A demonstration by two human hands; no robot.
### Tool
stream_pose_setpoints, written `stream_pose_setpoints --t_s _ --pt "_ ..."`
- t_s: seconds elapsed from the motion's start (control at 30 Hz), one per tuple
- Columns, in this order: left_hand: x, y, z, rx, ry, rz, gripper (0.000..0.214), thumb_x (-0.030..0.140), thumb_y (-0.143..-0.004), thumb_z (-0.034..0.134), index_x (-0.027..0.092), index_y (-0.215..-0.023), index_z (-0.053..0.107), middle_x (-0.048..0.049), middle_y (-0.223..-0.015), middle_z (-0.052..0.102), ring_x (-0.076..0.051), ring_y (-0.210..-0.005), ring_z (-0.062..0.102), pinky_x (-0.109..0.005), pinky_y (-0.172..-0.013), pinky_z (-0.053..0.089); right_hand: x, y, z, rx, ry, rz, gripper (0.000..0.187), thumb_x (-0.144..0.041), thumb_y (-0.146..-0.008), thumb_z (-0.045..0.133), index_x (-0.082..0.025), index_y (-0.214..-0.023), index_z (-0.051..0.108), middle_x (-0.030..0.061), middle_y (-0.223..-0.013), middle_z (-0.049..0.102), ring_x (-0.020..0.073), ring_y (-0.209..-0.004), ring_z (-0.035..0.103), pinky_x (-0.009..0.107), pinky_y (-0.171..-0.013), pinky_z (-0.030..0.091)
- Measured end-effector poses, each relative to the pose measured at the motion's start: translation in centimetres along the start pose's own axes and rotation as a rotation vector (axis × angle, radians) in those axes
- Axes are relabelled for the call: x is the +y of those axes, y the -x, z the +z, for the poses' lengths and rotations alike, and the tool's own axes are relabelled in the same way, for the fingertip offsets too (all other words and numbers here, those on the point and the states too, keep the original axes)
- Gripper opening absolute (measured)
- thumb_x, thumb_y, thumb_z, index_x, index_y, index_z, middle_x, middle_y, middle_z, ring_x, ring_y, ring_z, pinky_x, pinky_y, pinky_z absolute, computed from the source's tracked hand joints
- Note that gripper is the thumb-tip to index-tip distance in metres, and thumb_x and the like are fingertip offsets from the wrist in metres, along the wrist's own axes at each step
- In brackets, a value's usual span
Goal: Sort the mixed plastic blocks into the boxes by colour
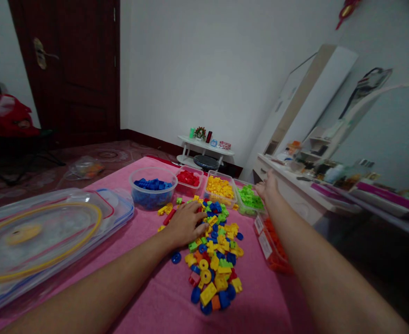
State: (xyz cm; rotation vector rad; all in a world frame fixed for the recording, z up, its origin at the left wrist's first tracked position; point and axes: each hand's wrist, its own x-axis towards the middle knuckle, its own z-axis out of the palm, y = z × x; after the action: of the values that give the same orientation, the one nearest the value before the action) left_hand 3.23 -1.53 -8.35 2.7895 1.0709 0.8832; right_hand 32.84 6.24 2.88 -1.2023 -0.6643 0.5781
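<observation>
My left hand [186,226] rests palm down on the left side of a long pile of mixed plastic building blocks [221,248]. Its fingers are spread over yellow, blue and green pieces, and no block shows in its grip. My right hand [269,189] reaches out above the right edge of a clear box of green blocks [249,197]. Its fingers look parted, slightly blurred, with nothing visible between them. Under my right forearm stands a box of orange blocks [273,246], partly covered by the arm.
A round tub of blue blocks [153,188], a box of red blocks [189,180] and a box of yellow blocks [220,188] line the far side of the pink cloth [148,290]. Stacked clear lids [61,222] lie at left. A dressing table [295,178] stands at right.
</observation>
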Motion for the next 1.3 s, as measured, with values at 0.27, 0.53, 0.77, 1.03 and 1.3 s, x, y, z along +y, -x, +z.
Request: stream_pose_setpoints --t_s 0.27,0.53,0.77,1.03,1.3 --pt "0.0 0.0 -0.1 -0.009 0.004 0.002 0.035 0.044 -0.087 0.045 0.024 -0.108 0.066 -0.0087 -0.111 0.056 -0.025 -0.108 0.048 -0.041 -0.095 0.037 1.5 7.8 1.2 -0.242 -0.016 -0.07 0.037 -0.048 -0.08 0.055 -0.019 -0.103 0.055 0.0106 -0.114 0.061 0.0177 -0.093 0.065 0.028 -0.077 0.051" --pt "0.1 0.0 -0.1 0.012 0.002 0.011 0.033 0.042 -0.088 0.046 0.025 -0.108 0.067 -0.0077 -0.112 0.056 -0.024 -0.109 0.048 -0.039 -0.092 0.038 4.7 14.0 -0.8 -0.34 0.23 -0.168 0.037 -0.046 -0.066 0.066 -0.016 -0.087 0.068 0.0095 -0.093 0.07 0.0235 -0.088 0.065 0.034 -0.073 0.051" --pt "0.0 0.0 -0.2 0.012 -0.004 0.018 0.032 0.042 -0.088 0.046 0.023 -0.102 0.068 -0.0075 -0.105 0.057 -0.022 -0.103 0.05 -0.036 -0.088 0.039 7.8 12.7 -2.9 -0.453 0.498 -0.302 0.026 -0.029 -0.062 0.064 -0.016 -0.083 0.071 0.009 -0.092 0.072 0.0258 -0.09 0.064 0.044 -0.087 0.047" --pt "0.0 0.0 -0.1 0.006 -0.02 0.022 0.035 0.042 -0.089 0.044 0.023 -0.106 0.068 -0.0074 -0.109 0.058 -0.023 -0.105 0.051 -0.036 -0.088 0.04 10.3 11.8 -2.6 -0.51 0.523 -0.255 0.038 -0.046 -0.076 0.057 -0.019 -0.101 0.07 0.0075 -0.114 0.067 0.0232 -0.111 0.057 0.043 -0.103 0.036" --pt "-0.1 0.0 -0.2 0.025 0.007 0.034 0.032 0.038 -0.088 0.047 0.021 -0.103 0.069 -0.0085 -0.103 0.06 -0.021 -0.1 0.053 -0.034 -0.089 0.041 8.7 13.8 -2.2 -0.719 0.387 -0.023 0.047 -0.055 -0.082 0.048 -0.019 -0.102 0.069 0.0072 -0.116 0.066 0.0218 -0.105 0.06 0.039 -0.094 0.043"
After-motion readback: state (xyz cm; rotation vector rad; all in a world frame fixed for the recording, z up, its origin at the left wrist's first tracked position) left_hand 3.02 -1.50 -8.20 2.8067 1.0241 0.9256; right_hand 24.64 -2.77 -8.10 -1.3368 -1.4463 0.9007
